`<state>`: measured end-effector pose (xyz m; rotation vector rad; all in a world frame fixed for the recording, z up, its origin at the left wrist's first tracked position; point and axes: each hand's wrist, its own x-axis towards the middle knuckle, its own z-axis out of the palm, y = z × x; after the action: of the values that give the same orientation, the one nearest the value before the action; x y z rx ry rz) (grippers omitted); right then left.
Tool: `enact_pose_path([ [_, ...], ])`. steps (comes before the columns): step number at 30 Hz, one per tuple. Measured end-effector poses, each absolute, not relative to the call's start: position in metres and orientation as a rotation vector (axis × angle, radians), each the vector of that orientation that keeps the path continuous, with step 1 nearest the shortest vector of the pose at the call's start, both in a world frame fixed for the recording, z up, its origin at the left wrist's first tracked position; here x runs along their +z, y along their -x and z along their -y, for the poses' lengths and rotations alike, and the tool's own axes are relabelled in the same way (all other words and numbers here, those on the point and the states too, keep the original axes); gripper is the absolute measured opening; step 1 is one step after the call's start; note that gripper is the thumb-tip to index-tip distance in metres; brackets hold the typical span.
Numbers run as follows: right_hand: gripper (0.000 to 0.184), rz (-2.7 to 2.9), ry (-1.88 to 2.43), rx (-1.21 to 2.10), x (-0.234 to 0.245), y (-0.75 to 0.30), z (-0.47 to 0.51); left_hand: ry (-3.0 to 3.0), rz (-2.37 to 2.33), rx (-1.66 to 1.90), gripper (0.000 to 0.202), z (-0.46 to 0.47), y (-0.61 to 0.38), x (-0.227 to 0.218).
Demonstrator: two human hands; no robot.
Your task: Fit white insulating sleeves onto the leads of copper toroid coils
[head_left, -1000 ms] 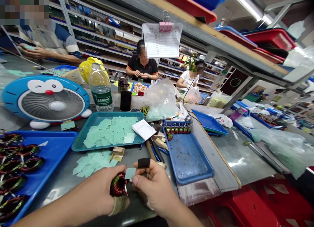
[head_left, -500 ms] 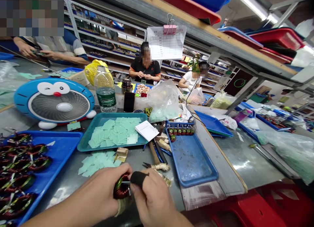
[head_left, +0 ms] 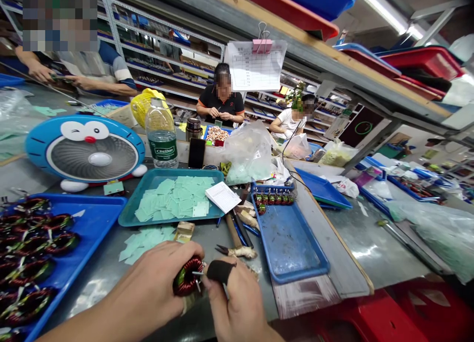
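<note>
My left hand grips a red copper-wound ring coil with a green core, low in the middle of the view. My right hand, a black sleeve on its forefinger, pinches at the coil's right side, where thin wire leads stick out. Both hands hover just above the grey bench. A loose pile of pale green paper squares lies right beyond my left hand. More green squares fill a teal tray behind it.
A blue tray at left holds several wound coils. Another blue tray at right has a row of small coils at its far end. Scissors and tools lie between the trays. A blue cartoon fan, water bottle and seated co-workers are beyond.
The green square between my right fingers a second ago is gone from view. My right forefinger has come down onto the coil's side, and the coil has tilted, showing its windings.
</note>
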<state>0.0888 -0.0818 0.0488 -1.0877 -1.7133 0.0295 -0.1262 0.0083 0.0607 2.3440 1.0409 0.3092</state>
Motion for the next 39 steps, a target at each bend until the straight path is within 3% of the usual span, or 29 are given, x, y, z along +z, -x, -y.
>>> enact_pose_path([
  [7,0.05,1.85,1.122,-0.236,0.052,-0.084,0.085,-2.465,-1.032,0.307,0.057,-0.005,0.132,0.049],
  [18,0.027,1.992,1.093,-0.34,0.049,-0.083,0.081,-2.509,-1.086,0.169,0.047,-0.002,0.126,0.064],
  [22,0.028,1.976,1.022,-0.444,0.049,-0.078,0.078,-2.494,-1.124,0.119,0.049,0.002,0.125,0.069],
  [29,0.027,1.98,0.988,-0.34,0.035,-0.077,0.07,-2.461,-1.161,0.105,0.052,0.004,0.126,0.067],
  [32,0.026,2.074,0.934,-0.172,0.034,-0.088,0.069,-2.421,-1.152,0.101,0.045,0.004,0.128,0.062],
  [35,0.016,1.924,1.067,0.325,0.041,-0.099,0.072,-2.337,-1.113,0.171,0.039,0.005,0.132,0.057],
  [39,0.057,1.332,1.127,1.239,0.042,-0.095,0.076,-2.282,-1.02,0.264,0.039,0.007,0.133,0.054],
])
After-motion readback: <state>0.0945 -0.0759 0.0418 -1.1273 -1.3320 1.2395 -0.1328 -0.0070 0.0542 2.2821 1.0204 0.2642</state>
